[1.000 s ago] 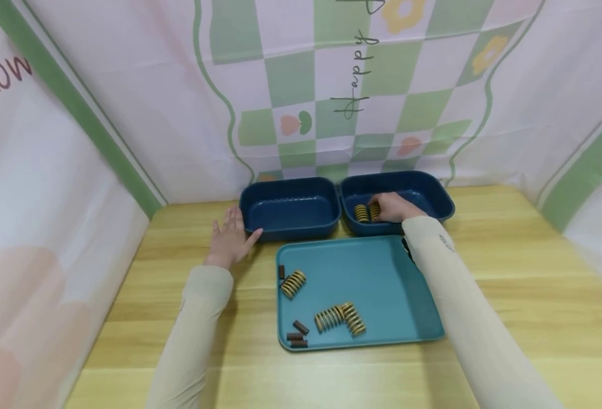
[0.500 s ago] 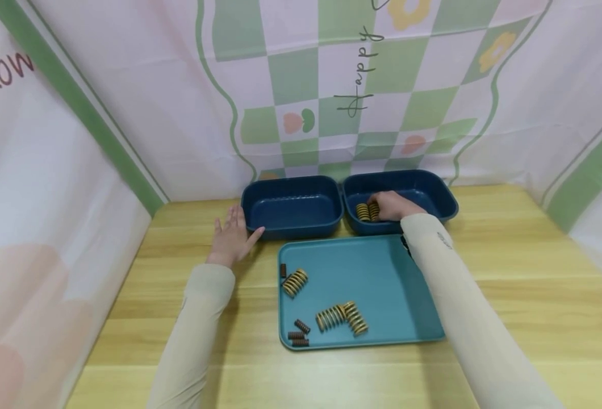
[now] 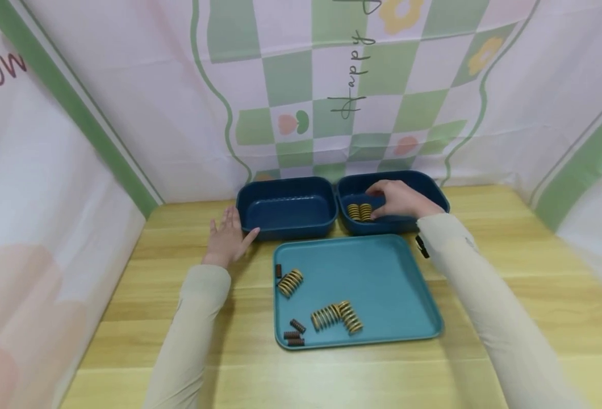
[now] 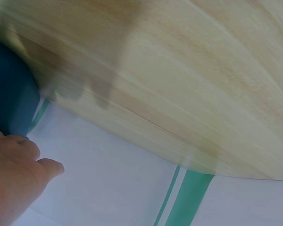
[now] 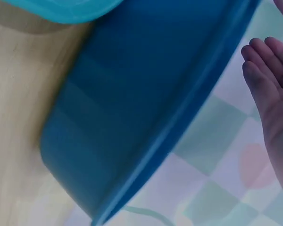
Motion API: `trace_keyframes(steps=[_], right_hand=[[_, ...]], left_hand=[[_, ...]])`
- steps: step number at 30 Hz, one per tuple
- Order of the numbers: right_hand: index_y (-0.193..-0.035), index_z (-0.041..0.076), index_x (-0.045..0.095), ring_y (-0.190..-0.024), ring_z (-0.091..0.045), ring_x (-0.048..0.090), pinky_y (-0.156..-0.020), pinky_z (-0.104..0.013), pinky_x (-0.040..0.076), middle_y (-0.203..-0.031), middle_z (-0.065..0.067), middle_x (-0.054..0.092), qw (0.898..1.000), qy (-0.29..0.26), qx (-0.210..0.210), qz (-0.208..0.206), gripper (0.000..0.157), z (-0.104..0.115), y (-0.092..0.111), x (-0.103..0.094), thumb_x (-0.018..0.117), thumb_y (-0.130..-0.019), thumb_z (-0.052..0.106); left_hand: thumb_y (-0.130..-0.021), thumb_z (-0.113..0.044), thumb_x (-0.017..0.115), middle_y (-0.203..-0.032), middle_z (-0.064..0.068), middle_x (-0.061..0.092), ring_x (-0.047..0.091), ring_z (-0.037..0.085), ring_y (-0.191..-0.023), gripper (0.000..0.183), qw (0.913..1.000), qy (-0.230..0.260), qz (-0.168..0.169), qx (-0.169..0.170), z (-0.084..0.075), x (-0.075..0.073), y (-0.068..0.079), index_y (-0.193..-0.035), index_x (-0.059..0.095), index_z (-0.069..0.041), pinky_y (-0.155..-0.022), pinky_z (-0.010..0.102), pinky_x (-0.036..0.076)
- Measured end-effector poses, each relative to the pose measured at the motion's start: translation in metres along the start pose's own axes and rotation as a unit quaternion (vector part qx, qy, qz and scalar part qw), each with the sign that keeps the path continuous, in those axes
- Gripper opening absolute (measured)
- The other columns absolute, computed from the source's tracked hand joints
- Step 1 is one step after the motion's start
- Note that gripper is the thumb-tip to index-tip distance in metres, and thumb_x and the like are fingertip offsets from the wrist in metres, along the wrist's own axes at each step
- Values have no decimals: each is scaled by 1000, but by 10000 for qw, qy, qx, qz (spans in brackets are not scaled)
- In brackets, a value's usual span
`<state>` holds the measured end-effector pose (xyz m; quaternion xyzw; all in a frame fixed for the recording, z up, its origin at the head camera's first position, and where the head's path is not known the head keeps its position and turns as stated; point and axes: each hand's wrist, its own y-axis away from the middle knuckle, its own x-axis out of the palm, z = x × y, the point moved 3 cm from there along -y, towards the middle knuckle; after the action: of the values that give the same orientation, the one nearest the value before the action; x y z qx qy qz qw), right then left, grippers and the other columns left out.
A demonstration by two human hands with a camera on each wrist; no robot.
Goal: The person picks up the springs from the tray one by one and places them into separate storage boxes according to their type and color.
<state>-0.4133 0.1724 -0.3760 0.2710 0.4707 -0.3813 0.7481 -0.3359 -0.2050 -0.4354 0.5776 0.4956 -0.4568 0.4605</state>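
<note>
Hovering over the right bin [image 3: 423,187], the right hand [image 3: 402,200] has its grip spread, thumb and fingers apart with nothing pinched between them. Two yellow springs [image 3: 365,212] are in that same bin, side by side in its near left part, just left of the thumb tip; can't tell if it's actually touching the closer one. Their long axes look parallel, but standing up or lying near-to-far, no idea from this angle. Right hand's clearly the nearer one, since the left hand [image 3: 224,238] is out flat-fingered against the left bin [image 3: 301,233], holding nothing. Springs look chunky, yellow bands with dark gaps, way fatter than the skinny brown springs [image 3: 292,335] on the teal tray [image 3: 388,284], which is nearer on the worktop [image 3: 505,255] and carries three more yellow ones.
</note>
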Motion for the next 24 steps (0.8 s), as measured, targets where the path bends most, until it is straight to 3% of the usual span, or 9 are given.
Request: trace_keyframes(steps=[9,16,24], right_hand=[[-120,2,61,-107,-32,59,-88,-46,48,-118,-14,62,9933,22,-1158,14,55,46,43,5,82,-74,22],[-117,3,63,-106,-27,60,-87,-41,50,-117,-9,62,9758,211,-2152,314,56,87,78,29,83,-71,28],[-117,2,63,-106,-26,59,-87,-39,50,-116,-8,61,9659,160,-2437,864,55,110,106,65,84,-70,21]], left_hand=[[-98,-57,24,-154,23,4,3,33,-143,85,10000,-68,-27,47,0,4,-1,-147,3,8,-111,57,4],[-98,-57,23,-154,23,3,2,34,-143,85,9999,-56,-33,79,0,3,0,-147,2,9,-111,57,3],[-98,-58,22,-155,23,5,2,34,-143,85,9999,-80,-56,78,0,1,2,-147,2,9,-111,58,6]])
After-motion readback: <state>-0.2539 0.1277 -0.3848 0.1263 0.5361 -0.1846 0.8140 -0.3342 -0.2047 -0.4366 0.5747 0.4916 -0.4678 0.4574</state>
